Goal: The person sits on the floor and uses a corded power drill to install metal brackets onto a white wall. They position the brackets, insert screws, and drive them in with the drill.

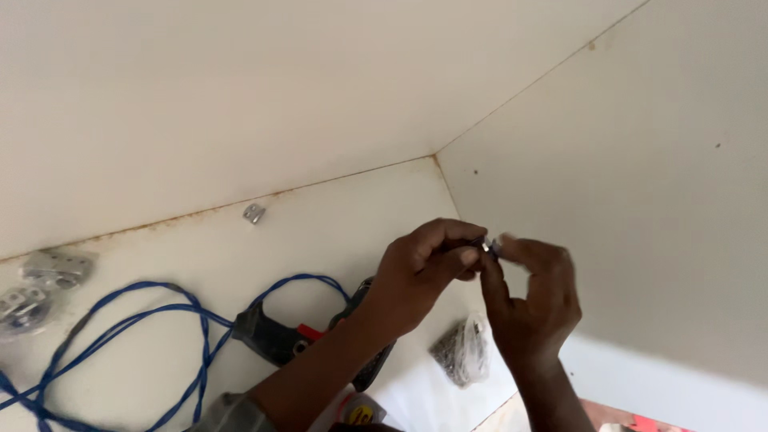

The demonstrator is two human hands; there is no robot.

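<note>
Both hands are up over the white shelf [200, 264], fingertips meeting. The left hand [420, 276] pinches shut on a tiny metal piece [486, 245], thumb and forefinger tight, and the right hand [532, 300] closes on it from the other side. The piece sits right between the two pinches, in the air above the shelf, near the back corner (too small to say what kind of fitting it is).

Risk, as I judge it: that piece is small, smooth and shiny, so one slip of a fingertip and it drops. Below lies a loose blue cable [120, 328] in loops and a dark power tool [276, 336], where a small part could hide.

Materials now. The shelf and walls are flat, matte, off-white board, with brownish staining along the back seam. The cable is thin, flexible, glossy blue. A clear, crinkly plastic bag [462, 352] holds dark small hardware just beside the right wrist. Two bright metal hinges [40, 284] rest at the far left, and a small steel bracket [254, 213] sits at the back edge.
</note>
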